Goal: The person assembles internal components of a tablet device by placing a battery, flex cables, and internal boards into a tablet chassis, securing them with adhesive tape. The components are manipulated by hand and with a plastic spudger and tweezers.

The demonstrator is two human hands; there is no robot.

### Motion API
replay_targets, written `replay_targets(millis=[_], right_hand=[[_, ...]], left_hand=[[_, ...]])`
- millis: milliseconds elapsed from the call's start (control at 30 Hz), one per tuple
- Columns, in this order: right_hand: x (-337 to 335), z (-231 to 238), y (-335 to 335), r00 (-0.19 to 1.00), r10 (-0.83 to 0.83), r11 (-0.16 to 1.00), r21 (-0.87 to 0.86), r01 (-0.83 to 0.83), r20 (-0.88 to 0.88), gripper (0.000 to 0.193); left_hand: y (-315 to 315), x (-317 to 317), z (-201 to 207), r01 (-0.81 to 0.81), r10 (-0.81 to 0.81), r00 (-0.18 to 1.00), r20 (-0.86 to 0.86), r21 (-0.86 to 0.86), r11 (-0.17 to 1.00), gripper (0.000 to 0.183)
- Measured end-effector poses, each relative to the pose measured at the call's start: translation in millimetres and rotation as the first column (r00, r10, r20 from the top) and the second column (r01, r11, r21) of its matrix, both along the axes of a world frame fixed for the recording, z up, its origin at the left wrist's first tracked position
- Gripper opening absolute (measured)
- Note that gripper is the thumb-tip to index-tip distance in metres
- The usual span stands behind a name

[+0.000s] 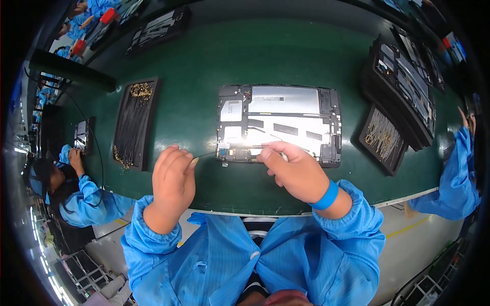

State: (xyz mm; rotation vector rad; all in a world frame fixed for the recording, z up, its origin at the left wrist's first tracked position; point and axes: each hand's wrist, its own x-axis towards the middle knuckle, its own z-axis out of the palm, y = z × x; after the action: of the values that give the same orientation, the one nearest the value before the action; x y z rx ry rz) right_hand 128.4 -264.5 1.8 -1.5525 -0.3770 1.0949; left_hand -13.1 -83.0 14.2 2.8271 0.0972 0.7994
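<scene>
An opened tablet (pixel 283 100) lies flat on the green bench in front of me, its silvery battery plates and inner parts facing up. Left of it, my left hand (pixel 174 176) is closed in a pinch on a thin black cable (pixel 206 154). The cable stretches rightward over the tablet's near edge. My right hand (pixel 296 171), with a blue band at the wrist, is pinched shut above that same edge, where the cable seems to run into its fingertips. Glare and the fingers hide the cable's far end.
A dark tray (pixel 152 109) of black cables with gold ends stands at left. Another cable tray (pixel 382 140) sits at right, beside stacked black trays (pixel 406 92) of tablet parts. At far left a co-worker (pixel 84 196) handles a small device; another person's blue sleeve (pixel 449 176) is at right.
</scene>
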Motion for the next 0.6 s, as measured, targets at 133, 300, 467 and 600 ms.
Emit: replay_targets(millis=[133, 300, 467, 600], right_hand=[[-1, -5, 1, 1.0, -0.007, 0.999, 0.044, 0.008, -0.014, 0.038], [2, -4, 1, 0.997, -0.003, 0.999, 0.045, 0.006, -0.076, 0.036], [-5, -1, 5, 0.967, -0.101, 0.995, -0.03, 0.097, -0.234, 0.032], [-19, -17, 3, 0.915, 0.046, 0.995, -0.059, -0.075, -0.4, 0.033]], left_hand=[[0, 0, -4, -0.014, 0.013, 1.0, -0.015, -0.01, 1.0, 0.026], [0, 0, -9, 0.001, -0.002, 0.999, -0.037, -0.024, 1.0, 0.026], [-5, 2, -13, -0.016, 0.006, 0.994, -0.109, -0.086, 0.996, 0.026], [-38, 14, -30, 0.15, -0.19, 0.973, -0.128, -0.269, 0.951, 0.024]])
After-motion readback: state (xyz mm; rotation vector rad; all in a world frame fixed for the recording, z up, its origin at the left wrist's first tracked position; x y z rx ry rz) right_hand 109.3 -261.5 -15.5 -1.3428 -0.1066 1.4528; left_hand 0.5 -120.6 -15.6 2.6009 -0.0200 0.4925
